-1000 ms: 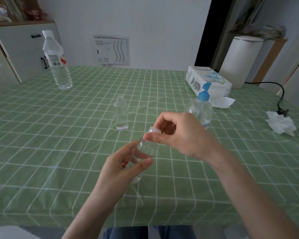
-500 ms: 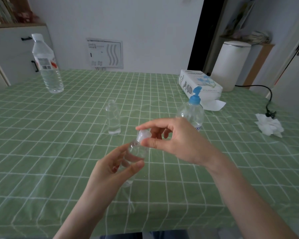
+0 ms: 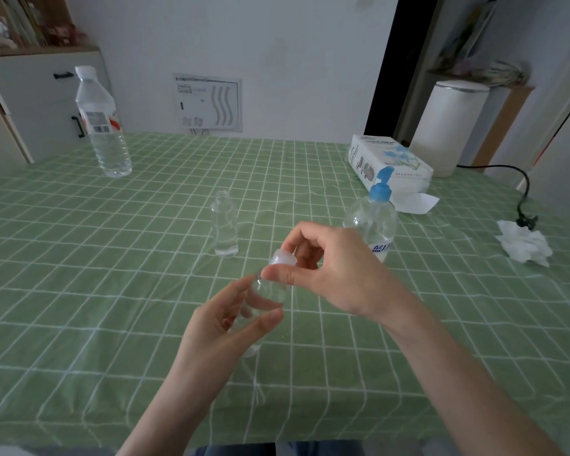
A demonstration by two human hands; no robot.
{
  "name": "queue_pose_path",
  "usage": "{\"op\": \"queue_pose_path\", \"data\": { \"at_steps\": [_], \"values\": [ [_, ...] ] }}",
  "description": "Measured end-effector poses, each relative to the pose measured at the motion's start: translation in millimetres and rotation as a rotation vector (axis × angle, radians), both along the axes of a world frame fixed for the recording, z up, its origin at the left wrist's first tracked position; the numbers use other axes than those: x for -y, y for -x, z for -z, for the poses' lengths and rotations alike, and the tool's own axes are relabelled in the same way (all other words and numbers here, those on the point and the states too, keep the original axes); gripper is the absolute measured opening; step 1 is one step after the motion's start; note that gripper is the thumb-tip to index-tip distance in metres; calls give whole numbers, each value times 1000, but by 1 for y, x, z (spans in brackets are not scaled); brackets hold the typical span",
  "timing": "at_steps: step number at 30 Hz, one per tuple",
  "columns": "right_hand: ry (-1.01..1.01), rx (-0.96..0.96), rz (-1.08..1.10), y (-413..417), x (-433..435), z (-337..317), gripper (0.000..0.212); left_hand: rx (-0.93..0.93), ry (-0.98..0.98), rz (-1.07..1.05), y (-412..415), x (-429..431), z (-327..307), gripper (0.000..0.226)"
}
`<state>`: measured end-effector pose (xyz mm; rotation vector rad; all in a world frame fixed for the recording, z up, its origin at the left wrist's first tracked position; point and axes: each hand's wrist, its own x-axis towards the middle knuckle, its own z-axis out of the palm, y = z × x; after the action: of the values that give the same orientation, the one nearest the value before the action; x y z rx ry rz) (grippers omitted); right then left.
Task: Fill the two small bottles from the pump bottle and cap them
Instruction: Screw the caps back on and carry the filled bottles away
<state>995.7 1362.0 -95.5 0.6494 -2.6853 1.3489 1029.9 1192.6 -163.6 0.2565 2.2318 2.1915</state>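
**A:** Where is the bottle you're capping?

**B:** Off the table, tipped a little. My left hand [image 3: 218,330] has its fingers and thumb curled round the small clear bottle [image 3: 266,292]. My right hand [image 3: 339,278] pinches the white cap [image 3: 283,258] at its neck between thumb and forefinger, with the other fingers bent. I can't tell if the thread has caught.

**A:** So what could go wrong?

**B:** The cap could go on crooked. With the bottle leaning, a skewed thread would probably jam or let liquid seep out onto the green checked tablecloth [image 3: 112,291]. My hold is also only fingertips on smooth plastic, so a hard twist might spin the bottle or make it slip.

**A:** Anything near you at risk?

**B:** The second small bottle [image 3: 225,225] stands uncapped just beyond my hands, and the pump bottle [image 3: 374,225] is right behind my right hand. A careless reach could knock either one over. The tissue box [image 3: 389,166] is farther back.
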Motion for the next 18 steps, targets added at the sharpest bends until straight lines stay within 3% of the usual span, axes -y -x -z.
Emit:
{"op": "queue_pose_path", "data": {
  "at_steps": [3,6,13,18],
  "values": [
    [29,54,-87,-2,-4,-1,42,5,-16,-4,0,1,0,55],
    [37,9,-80,-1,-4,0,28,0,-4,-4,0,2,1,56],
    [42,60,-103,0,-6,0,27,12,-31,40,-1,1,2,54],
    [81,-13,-47,5,-5,2,38,-35,-26,-5,4,-2,-3,60]
  ]
}}
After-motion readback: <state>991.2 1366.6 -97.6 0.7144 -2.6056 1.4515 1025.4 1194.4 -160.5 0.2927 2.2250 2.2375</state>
